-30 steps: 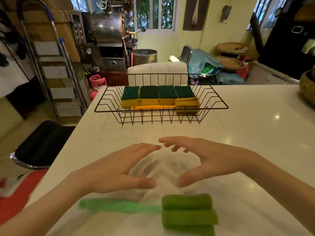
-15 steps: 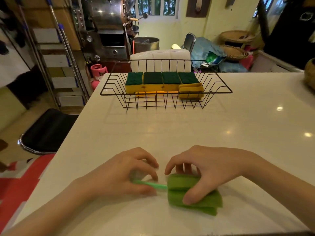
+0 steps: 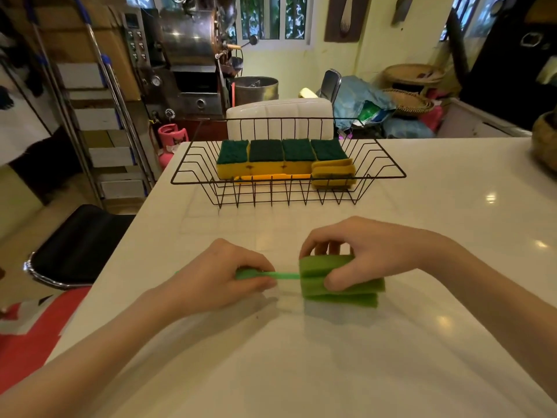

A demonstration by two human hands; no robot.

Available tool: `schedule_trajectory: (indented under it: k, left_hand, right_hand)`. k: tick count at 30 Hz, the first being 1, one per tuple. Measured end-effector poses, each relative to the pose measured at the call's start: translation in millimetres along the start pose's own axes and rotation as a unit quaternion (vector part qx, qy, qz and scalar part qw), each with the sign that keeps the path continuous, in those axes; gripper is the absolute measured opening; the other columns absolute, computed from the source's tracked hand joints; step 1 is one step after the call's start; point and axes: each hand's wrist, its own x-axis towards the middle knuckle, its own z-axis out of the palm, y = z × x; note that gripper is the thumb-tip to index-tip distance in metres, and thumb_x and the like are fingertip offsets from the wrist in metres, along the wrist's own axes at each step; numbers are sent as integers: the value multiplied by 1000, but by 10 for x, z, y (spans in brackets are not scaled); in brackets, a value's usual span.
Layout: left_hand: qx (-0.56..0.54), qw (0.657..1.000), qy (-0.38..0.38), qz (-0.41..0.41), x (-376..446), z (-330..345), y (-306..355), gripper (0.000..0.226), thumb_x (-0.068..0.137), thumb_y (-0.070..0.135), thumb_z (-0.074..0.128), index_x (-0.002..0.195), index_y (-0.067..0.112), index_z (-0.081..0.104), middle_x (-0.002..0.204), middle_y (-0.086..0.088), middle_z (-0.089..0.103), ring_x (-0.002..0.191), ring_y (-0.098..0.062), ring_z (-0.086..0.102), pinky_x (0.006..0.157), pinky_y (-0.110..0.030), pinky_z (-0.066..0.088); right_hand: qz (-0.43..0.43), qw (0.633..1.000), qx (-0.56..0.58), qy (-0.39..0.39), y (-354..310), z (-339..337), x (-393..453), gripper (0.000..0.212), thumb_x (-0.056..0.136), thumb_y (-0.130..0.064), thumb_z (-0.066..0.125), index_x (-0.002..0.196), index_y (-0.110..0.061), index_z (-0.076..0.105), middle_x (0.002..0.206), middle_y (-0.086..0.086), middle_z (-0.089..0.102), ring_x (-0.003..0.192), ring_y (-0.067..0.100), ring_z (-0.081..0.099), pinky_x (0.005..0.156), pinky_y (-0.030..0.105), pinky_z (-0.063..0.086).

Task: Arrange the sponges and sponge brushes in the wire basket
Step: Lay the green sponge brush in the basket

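Observation:
A green sponge brush (image 3: 349, 289) lies crosswise just above the white table (image 3: 301, 357) in front of me. My left hand (image 3: 217, 279) is closed on its thin green handle, and my right hand (image 3: 364, 251) pinches its thick sponge head. Farther back stands the black wire basket (image 3: 388, 167). Inside it a row of several yellow sponges with dark green tops (image 3: 280, 159) sits side by side, and a yellow sponge brush (image 3: 333, 173) lies along their front, its sponge head at the right.
A white chair back (image 3: 280, 116) rises just behind the basket. A woven basket (image 3: 545, 143) sits at the table's far right edge. A black stool (image 3: 78, 245) and a stepladder (image 3: 99, 122) stand to the left of the table.
Both hands came down from hovering open above the green sponge brush and closed on it, left on the handle, right on the head. The brush now sits farther from me, slightly raised.

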Motion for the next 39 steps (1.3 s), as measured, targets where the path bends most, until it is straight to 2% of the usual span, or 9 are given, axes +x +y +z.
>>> schedule_trajectory:
  k: [10, 14, 19, 21, 23, 29, 32, 36, 39]
  left_hand:
    - [17, 997, 74, 2, 600, -409, 27, 16, 82, 20, 60, 95, 18, 68, 73, 18, 63, 74, 2, 62, 65, -5, 46]
    - [6, 996, 84, -9, 786, -549, -17, 14, 81, 20, 61, 93, 19, 68, 73, 16, 64, 73, 0, 63, 64, -4, 44]
    - [-133, 988, 61, -38, 1000, -840, -49, 13, 80, 13, 60, 91, 13, 68, 78, 0, 72, 72, -8, 69, 68, -16, 55]
    - [-230, 970, 64, -43, 1065, -944, -18, 13, 77, 14, 59, 88, 12, 67, 73, 0, 74, 71, -12, 70, 65, -19, 57]
    - [-316, 946, 69, -35, 1125, -995, 31, 16, 72, 19, 56, 85, 13, 64, 70, 1, 74, 67, -12, 69, 63, -21, 58]
    - [-493, 859, 135, 30, 1395, -863, 118, 14, 76, 22, 50, 88, 19, 58, 86, 0, 74, 81, -18, 69, 73, -28, 58]
    - [-520, 832, 188, 45, 1491, -786, 115, 10, 85, 18, 44, 88, 20, 54, 91, 3, 75, 81, -14, 70, 71, -26, 57]
    - [-551, 793, 251, 64, 1548, -683, 62, 15, 91, 12, 39, 89, 19, 52, 94, 3, 74, 98, -18, 67, 79, -25, 56]
    - [-555, 786, 264, 63, 1559, -618, 35, 11, 89, 12, 41, 91, 18, 51, 97, 4, 74, 101, -16, 65, 83, -25, 55]
  right_hand:
    - [-59, 973, 44, 220, 244, -572, 96, 33, 72, -30, 72, 104, -31, 59, 95, -19, 57, 90, -11, 49, 68, 3, 44]
    - [-72, 942, 135, 298, 347, -733, 187, 24, 75, -26, 68, 99, -29, 63, 95, -11, 63, 89, 2, 58, 74, 19, 51]
    - [-84, 817, 391, 416, 384, -862, 393, 22, 84, -36, 51, 103, -29, 59, 106, 1, 64, 94, 15, 60, 74, 28, 47]
    - [-114, 739, 520, 413, 360, -929, 472, 35, 86, -43, 40, 107, -22, 60, 101, 3, 65, 91, 17, 62, 74, 33, 49]
    - [-134, 701, 583, 389, 333, -972, 541, 44, 93, -42, 27, 111, -16, 58, 100, 6, 65, 91, 20, 62, 76, 36, 50]
    - [-109, 821, 475, 297, 269, -822, 811, 41, 95, -36, 25, 100, -25, 64, 104, 3, 69, 100, 18, 63, 90, 33, 49]
    - [-89, 830, 477, 277, 226, -812, 839, 36, 93, -36, 34, 87, -27, 68, 95, 2, 72, 92, 17, 67, 89, 33, 52]
    - [-71, 836, 481, 253, 246, -794, 828, 33, 92, -33, 39, 111, -16, 60, 106, 8, 69, 98, 22, 66, 91, 36, 51]
    - [-76, 866, 409, 277, 264, -714, 835, 28, 93, -25, 43, 116, -16, 55, 94, 4, 70, 76, 11, 68, 72, 26, 56]
